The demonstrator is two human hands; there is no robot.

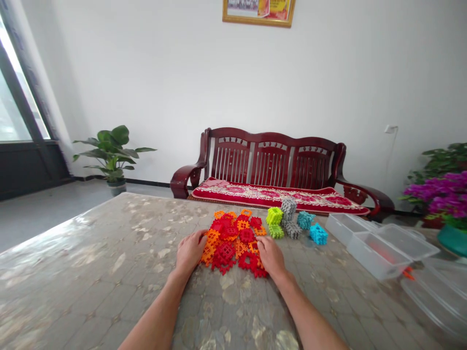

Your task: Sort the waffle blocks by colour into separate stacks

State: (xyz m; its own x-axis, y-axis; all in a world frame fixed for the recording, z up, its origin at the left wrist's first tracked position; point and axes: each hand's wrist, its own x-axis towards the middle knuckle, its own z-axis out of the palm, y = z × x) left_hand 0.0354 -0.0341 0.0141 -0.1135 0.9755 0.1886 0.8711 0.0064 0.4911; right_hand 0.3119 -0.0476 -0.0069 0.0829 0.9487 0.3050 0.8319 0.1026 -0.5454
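Pile of red and orange openwork plastic pieces (226,250) at the centre of the dial, lying on a glossy grey-beige worktop (109,277) with a floral lattice pattern. At nine o'clock, against the pile's edge, the left hand (190,249), palm down, fingers together and slightly curved; cannot tell whether grasping any piece. At three to four o'clock, touching the opposite edge, the right hand (270,252), fingers bent, fingertips partly hidden; grasp likewise impossible to tell.

At two o'clock, just beside the pile, two lime-green knobbly blocks (275,216), then grey knobbly blocks (289,209), one taller. Towards three, a teal knobbly block (305,220) and a bright-blue knobbly block (318,234). Farther out at three, translucent plastic boxes (367,255), with small orange pieces (408,273) beside the nearer one. At twelve to one, beyond the worktop, a dark-red carved wooden bench (272,163).
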